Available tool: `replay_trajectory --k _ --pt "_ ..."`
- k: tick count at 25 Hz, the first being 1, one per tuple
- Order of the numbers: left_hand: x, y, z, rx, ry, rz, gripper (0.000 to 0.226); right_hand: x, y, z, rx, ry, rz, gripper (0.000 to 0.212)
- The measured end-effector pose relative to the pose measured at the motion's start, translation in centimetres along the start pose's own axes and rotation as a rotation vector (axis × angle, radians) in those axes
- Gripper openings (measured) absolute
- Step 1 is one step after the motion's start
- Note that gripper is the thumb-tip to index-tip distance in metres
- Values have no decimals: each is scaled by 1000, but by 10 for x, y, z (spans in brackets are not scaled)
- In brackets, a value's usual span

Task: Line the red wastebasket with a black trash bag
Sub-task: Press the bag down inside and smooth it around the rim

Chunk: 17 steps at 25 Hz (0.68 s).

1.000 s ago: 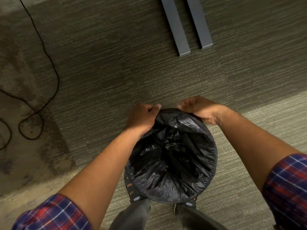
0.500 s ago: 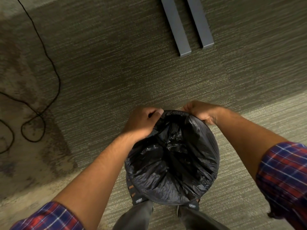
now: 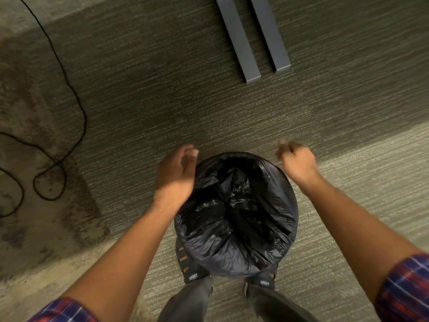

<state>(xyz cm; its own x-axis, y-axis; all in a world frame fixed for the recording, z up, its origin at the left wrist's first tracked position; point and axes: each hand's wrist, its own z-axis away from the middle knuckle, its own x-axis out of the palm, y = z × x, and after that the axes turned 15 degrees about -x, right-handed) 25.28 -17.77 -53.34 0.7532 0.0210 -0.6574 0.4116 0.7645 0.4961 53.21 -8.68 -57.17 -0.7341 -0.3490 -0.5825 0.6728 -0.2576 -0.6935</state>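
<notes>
Both hands are letting go of the far rim: the left hand [image 3: 177, 174] and right hand [image 3: 298, 162] are now hovering released beside the black bag [image 3: 235, 212], which is covering the wastebasket on the carpet [image 3: 162, 101]; lining looks finished. A cable [image 3: 69, 89] is lying well apart at left.

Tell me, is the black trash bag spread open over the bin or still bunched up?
Spread open: the black trash bag covers the whole rim, its mouth gaping. Both hands are off it.
</notes>
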Motion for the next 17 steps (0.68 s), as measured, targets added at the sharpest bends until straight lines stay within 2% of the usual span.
replay_trajectory --k 2,4,6,7,8,9,11,12,14,17 --pt "-14 -23 14 4 129 5 27 -7 6 40 -73 125 114 52" --pt "-22 -46 37 -82 193 -33 26 -9 6 87 -158 223 246 44" --pt "-19 -64 65 -203 167 -77 34 3 1 133 -364 267 364 33" --pt "-15 -71 77 -266 126 -76 42 13 -2 149 -490 222 384 31" --pt "-11 -74 89 -345 78 -69 50 27 -8 158 -588 100 406 33" --pt "-4 -75 97 -428 41 -62 57 42 -14 160 -629 -94 430 39" --pt "8 -78 106 -529 6 -21 59 78 -21 151 -526 -523 459 58" --pt "12 -78 109 -536 3 5 53 95 -20 143 -433 -682 456 66" --pt "19 -77 112 -514 25 43 34 128 -7 126 -261 -865 378 76" --pt "24 -82 106 -470 43 33 17 155 9 121 -72 -934 182 81"
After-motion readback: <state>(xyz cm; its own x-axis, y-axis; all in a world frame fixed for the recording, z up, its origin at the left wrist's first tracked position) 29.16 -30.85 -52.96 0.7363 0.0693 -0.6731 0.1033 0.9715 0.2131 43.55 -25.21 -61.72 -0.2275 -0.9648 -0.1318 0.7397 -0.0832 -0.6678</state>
